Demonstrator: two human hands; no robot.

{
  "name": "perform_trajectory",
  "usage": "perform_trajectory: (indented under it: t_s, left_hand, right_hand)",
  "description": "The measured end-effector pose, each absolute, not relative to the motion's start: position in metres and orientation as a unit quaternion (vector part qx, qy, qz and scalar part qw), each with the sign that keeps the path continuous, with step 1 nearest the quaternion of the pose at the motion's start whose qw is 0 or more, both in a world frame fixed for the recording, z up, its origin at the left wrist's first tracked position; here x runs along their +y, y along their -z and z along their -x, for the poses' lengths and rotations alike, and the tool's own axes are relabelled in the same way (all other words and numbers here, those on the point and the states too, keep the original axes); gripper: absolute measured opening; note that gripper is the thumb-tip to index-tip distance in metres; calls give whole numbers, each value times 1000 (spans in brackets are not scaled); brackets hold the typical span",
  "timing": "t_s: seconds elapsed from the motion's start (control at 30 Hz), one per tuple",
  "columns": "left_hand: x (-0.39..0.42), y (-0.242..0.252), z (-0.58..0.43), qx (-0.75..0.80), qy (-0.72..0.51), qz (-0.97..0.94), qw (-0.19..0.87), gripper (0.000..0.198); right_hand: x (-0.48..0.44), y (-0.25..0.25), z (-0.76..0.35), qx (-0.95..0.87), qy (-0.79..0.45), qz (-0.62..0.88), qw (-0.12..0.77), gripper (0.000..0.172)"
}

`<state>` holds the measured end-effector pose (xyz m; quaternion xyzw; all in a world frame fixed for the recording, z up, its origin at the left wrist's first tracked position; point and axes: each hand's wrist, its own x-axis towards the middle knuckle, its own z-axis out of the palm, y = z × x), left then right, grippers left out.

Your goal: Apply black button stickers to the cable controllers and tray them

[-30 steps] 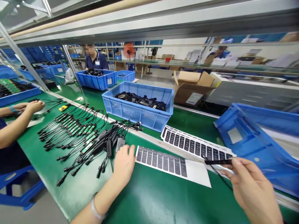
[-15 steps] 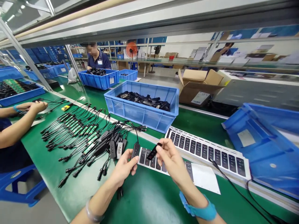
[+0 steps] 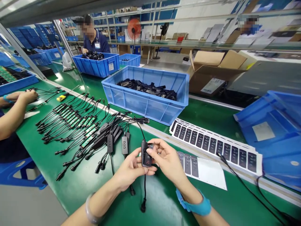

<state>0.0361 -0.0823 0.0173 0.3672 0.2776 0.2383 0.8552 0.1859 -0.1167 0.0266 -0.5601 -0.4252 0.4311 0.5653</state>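
Left hand (image 3: 130,171): grip clamped on a black plastic corded controller (image 3: 146,153), held apart from the other hand earlier.
Right hand (image 3: 168,161): grip now closed on that controller's top, both hands together.

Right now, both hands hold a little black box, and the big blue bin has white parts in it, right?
No: the parts in the blue bin are black, not white, as the head view shows. The left hand and right hand do hold the black box.

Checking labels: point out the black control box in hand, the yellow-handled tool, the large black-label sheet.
black control box (image 3: 145,158), head view, front face
yellow-handled tool (image 3: 61,98), head view, handle
large black-label sheet (image 3: 215,148), head view, middle of sheet
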Motion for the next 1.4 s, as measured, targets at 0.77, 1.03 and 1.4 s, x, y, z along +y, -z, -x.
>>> perform_trajectory:
  t_s: [0.77,1.03,1.4]
  left_hand:
    - [-83,-17,-38,266,-229,-386,853,63]
    - [-84,-15,-40,276,-239,-392,845,67]
    - [-86,-13,-42,297,-242,-422,822,66]
  right_hand:
    - [-116,-22,-186,-487,-377,588,524,20]
    - [-116,-19,-185,-499,-338,609,515,19]
    - [-117,-14,-186,-475,-361,627,501,61]
